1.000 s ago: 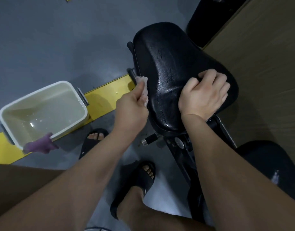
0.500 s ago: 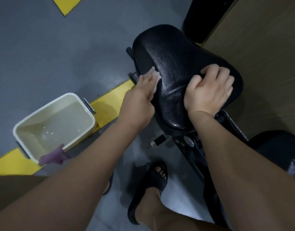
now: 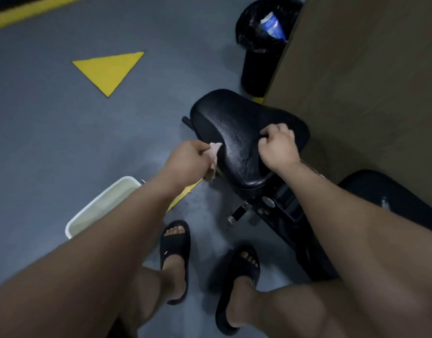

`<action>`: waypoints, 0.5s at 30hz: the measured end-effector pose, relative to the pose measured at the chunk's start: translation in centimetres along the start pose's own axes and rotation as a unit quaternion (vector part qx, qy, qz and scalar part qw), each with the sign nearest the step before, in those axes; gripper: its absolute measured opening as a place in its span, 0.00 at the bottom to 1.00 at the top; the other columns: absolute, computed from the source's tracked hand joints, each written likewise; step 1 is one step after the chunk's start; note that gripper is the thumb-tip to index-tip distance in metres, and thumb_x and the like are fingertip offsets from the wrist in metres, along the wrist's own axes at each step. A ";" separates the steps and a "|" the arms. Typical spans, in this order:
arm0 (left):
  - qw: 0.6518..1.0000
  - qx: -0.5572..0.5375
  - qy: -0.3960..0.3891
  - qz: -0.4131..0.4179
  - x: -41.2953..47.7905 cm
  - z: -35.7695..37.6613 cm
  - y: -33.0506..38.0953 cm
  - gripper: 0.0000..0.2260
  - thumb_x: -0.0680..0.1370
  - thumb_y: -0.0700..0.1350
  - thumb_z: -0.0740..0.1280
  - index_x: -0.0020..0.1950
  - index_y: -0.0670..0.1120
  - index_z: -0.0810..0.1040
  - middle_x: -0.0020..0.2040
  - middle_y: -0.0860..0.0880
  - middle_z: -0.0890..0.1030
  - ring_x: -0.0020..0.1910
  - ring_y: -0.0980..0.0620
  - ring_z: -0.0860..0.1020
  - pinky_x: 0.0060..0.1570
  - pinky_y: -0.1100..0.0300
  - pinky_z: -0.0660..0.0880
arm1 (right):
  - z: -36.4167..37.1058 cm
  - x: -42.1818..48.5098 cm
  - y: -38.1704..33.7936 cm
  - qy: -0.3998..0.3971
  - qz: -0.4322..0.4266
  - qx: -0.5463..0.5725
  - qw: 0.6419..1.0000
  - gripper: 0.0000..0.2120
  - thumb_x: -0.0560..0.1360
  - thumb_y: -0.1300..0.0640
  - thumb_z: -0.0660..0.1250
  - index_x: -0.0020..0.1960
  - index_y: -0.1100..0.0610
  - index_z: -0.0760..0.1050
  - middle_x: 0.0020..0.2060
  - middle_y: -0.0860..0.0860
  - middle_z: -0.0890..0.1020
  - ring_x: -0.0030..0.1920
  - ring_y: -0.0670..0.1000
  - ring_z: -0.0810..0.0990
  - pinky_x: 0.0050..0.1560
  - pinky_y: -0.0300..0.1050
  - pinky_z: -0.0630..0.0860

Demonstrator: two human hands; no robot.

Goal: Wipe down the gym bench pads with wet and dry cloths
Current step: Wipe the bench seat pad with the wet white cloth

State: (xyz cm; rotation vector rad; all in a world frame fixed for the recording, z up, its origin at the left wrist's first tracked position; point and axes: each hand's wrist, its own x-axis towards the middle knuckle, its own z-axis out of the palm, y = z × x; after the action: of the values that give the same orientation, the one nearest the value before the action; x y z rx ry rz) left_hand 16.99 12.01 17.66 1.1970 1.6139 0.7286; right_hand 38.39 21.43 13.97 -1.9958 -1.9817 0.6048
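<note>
My left grip (image 3: pixel 186 158) pinched the pink cloth (image 3: pixel 214 153) at the seat pad (image 3: pixel 234 125) edge — right grip (image 3: pixel 278 145) fisted on top.

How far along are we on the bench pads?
Looks done: the seat pad glistens wet on top. In hand: the left hand holds a pale cloth against its left edge; the right hand rests curled on top. Left: drying it, and probably the second pad.
</note>
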 end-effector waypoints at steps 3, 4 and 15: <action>0.999 -0.043 -0.002 -0.026 0.5 -0.6 0.4 0.14 0.69 0.51 0.71 0.40 0.40 0.83 0.35 0.39 0.83 0.35 0.43 0.80 0.46 0.43 0.80 | -0.7 -4.1 -0.3 0.007 -0.020 0.044 0.999 0.13 0.78 0.61 0.61 0.58 0.56 0.79 0.57 0.58 0.78 0.62 0.59 0.73 0.64 0.43 0.66; 0.997 -0.065 -0.003 -0.038 0.8 -0.5 0.1 0.15 0.66 0.53 0.73 0.42 0.41 0.84 0.36 0.39 0.83 0.37 0.42 0.80 0.49 0.42 0.80 | -0.9 -5.6 -0.7 0.006 -0.023 0.075 0.997 0.12 0.78 0.61 0.61 0.57 0.56 0.80 0.55 0.57 0.79 0.60 0.58 0.75 0.62 0.40 0.67; 0.953 -0.239 -0.151 -0.111 -2.6 4.8 5.1 0.08 0.82 0.35 0.62 0.50 0.35 0.80 0.41 0.42 0.84 0.41 0.49 0.83 0.50 0.57 0.83 | -1.7 -13.5 -0.1 -0.027 0.061 0.410 0.909 0.21 0.81 0.48 0.68 0.72 0.51 0.75 0.57 0.45 0.81 0.56 0.41 0.79 0.66 0.40 0.74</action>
State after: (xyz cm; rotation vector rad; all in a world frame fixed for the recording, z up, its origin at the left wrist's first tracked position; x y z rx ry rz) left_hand 23.43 10.93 21.28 0.7211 1.2007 0.6990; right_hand 39.35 8.20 16.98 -1.5578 -1.2736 1.2725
